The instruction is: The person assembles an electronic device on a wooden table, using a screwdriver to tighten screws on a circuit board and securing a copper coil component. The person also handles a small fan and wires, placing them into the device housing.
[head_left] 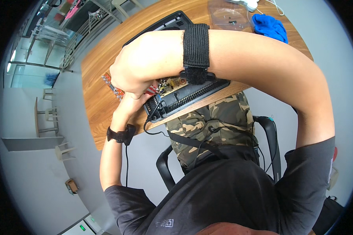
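My right arm reaches across the table from the right, and my right hand is curled over the left end of a black plastic housing. Its fingertips point down and are mostly hidden. Just below it, my left hand meets it at the housing's corner, fingers bent and partly covered. A small red-and-white striped piece shows beside the fingers; what either hand grips is hidden. Inside the housing lies a tan circuit board with components. An orange-red board with round, shiny parts sticks out left of my right hand.
Behind my right wrist lies another black plastic shell. A clear plastic tray with small dark pieces and a blue cloth are at the far side. A black cable hangs over the wooden table's near edge.
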A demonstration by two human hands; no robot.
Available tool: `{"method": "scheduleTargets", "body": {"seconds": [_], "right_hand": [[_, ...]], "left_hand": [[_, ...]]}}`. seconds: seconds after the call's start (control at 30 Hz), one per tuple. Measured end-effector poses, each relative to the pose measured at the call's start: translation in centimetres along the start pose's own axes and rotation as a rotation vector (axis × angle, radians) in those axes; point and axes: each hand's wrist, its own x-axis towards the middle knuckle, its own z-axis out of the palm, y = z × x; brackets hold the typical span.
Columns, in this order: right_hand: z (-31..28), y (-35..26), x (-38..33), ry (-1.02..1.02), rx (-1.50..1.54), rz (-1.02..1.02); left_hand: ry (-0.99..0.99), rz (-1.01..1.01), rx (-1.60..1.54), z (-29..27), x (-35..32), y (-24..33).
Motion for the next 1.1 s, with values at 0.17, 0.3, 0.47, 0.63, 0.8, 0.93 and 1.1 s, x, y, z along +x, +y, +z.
{"method": "scheduleTargets", "body": {"seconds": [0.17, 0.3, 0.47, 0.63, 0.8, 0.93, 1.1], "right_hand": [[0.5, 1.3, 0.9, -0.009, -0.025, -0.099], [0.1, 1.0, 0.3, 0.004, 0.010, -0.101], [-1.5, 2.0, 0.3, 0.016, -0.090, -0.058], [-1.6, 4.7, -0.3, 0.222, -0.130, -0.138], [-2.4, 9.1, -6.9, 0.254, -0.057, 0.026], [-1.6, 10.9, -13.5, 0.217, -0.054, 0.163], [2.0, 12.9, -16.6, 0.231, -0.007, 0.272]], "left_hand": [[-0.039, 0.027, 0.042, -0.1, 0.8, 0.6], [-0.002, 0.019, 0.039, -0.1, -0.1, 0.2], [-0.032, 0.061, 0.100, -0.4, 2.3, 2.3], [-0.050, 0.042, 0.158, -0.7, 1.0, 1.5], [-0.068, 0.053, 0.051, -1.4, 1.3, 2.7], [-0.134, 0.016, 0.017, -2.1, 2.7, 3.4], [-0.128, -0.031, 0.261, -4.6, 4.8, 6.1]]}}
